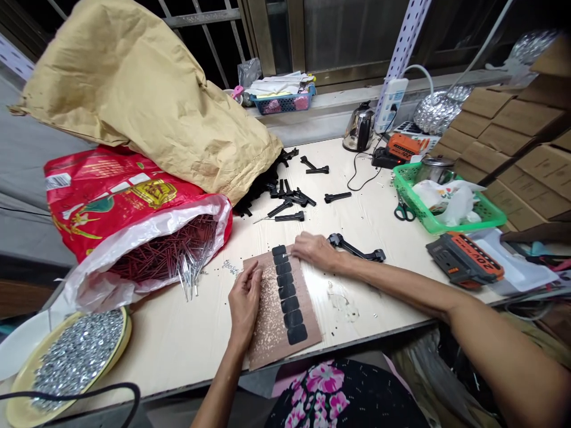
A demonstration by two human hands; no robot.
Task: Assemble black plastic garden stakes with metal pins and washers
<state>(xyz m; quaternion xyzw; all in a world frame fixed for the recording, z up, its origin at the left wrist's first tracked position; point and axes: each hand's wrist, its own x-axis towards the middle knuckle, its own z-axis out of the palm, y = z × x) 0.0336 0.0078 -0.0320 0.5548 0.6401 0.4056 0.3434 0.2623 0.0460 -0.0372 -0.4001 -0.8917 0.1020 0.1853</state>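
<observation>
A brown speckled board point(270, 321) lies on the table before me, with a column of black rounded-square pads point(289, 304) along it. My left hand point(245, 297) rests at the board's left edge, its fingers curled together; whatever they may hold is hidden. Over the board's upper right edge, my right hand point(314, 252) is closed in a pinch beside the topmost pads. A tiny pale bit shows at its fingertips, too small to name. Small shiny metal pieces point(231, 267) are scattered left of the board. Right of my right hand lies a black hinged plastic part point(357, 247).
At left, a red bag point(102, 196) spills long metal rods point(190, 267) below a large paper sack point(134, 89). A yellow bowl point(127, 339) holds small metal pieces. Black plastic parts point(289, 217) lie behind the board. Scissors point(404, 211), a green basket point(473, 226) and a battery pack point(466, 261) sit right.
</observation>
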